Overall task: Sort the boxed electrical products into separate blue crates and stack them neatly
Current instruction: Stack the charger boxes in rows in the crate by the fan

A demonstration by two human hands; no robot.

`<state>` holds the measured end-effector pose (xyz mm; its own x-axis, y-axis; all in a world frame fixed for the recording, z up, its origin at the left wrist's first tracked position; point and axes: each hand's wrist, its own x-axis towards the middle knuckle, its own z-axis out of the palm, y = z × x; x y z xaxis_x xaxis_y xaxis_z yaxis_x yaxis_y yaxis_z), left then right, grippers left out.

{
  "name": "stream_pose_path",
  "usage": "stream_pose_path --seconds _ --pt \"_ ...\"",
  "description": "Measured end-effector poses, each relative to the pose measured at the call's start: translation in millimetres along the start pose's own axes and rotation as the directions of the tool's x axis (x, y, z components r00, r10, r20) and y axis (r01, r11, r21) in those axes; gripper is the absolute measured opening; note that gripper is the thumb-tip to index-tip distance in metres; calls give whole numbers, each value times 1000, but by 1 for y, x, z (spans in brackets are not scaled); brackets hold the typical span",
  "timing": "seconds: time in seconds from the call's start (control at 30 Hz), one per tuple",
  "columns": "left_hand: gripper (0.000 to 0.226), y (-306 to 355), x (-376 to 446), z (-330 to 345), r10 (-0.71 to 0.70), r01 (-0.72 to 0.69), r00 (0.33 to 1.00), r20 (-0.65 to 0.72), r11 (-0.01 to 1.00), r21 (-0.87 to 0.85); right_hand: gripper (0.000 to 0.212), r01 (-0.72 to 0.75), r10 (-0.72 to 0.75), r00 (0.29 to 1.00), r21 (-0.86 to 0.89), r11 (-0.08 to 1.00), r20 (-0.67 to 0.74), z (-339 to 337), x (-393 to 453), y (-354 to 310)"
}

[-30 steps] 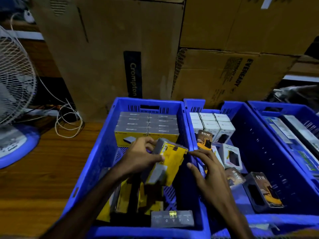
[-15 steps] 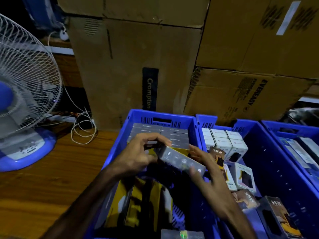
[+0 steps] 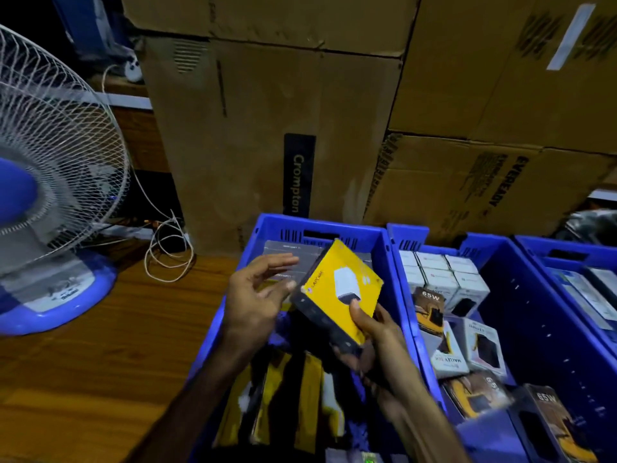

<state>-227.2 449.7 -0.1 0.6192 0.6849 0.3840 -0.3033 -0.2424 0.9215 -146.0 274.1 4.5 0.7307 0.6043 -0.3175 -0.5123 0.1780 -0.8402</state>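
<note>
A yellow charger box [image 3: 337, 289] with dark sides is held tilted above the left blue crate [image 3: 320, 225]. My right hand [image 3: 377, 342] grips its lower right corner, thumb on the yellow face. My left hand [image 3: 257, 295] is spread beside the box's left edge, fingers straight, fingertips near or just touching it. A stacked row of grey-topped boxes [image 3: 283, 250] lies at the crate's far end; loose yellow boxes [image 3: 293, 402] lie at its near end. The middle blue crate [image 3: 534, 295] holds white boxes [image 3: 440, 272] and black 65W boxes [image 3: 429, 309].
Large cardboard cartons [image 3: 267, 128] stand close behind the crates. A white and blue table fan [image 3: 50, 182] stands on the wooden table [image 3: 83, 379] at the left, with a coiled white cable [image 3: 167, 252] beside it. A third blue crate [image 3: 584, 262] sits at the right edge.
The box has been turned from its grey side to its yellow face, and now sits in my right hand. My left hand has let go and opened. The view tilted up.
</note>
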Motion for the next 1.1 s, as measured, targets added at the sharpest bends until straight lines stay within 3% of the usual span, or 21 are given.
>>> stream_pose_path --seconds 0.1,0.2,0.33,0.43,0.57,0.63,0.73,0.83,0.9,1.0,1.1 --pt "24 1 -6 4 -121 119 990 -72 993 -23 45 89 -90 996 63 994 8 6 1 15" --pt "45 5 1 7 -287 292 955 78 954 -63 58 154 -154 988 21 988 0 6 4 25" --pt "48 7 16 7 -171 157 960 222 984 80 77 215 -221 975 -140 966 -26 1 10 29" --pt "45 8 23 5 -136 97 943 303 985 143 73 291 -357 932 -467 835 -57 -10 8 26" --pt "46 3 32 5 -137 48 928 345 966 255 82 240 -382 919 -636 733 -94 -30 -1 4" --pt "46 -1 38 6 -142 24 921 361 950 312 69 240 -427 903 -758 606 -55 -47 -7 -8" --pt "48 -6 44 9 -153 -8 909 388 924 383 45 280 -568 822 -899 335 44 -66 -15 -17" --pt "49 -16 48 16 -123 -107 885 448 885 453 37 282 -654 740 -955 95 154 -82 -21 -23" --pt "49 -25 51 22 -70 -250 844 531 825 506 41 234 -631 762 -970 59 145 -91 -26 -21" --pt "48 -42 55 34 -50 -409 767 640 730 547 54 88 -517 854 -995 40 55 -99 -29 -11" --pt "46 -65 55 51 -73 -482 702 709 684 547 59 12 -405 913 -994 112 -34 -95 -32 -8"
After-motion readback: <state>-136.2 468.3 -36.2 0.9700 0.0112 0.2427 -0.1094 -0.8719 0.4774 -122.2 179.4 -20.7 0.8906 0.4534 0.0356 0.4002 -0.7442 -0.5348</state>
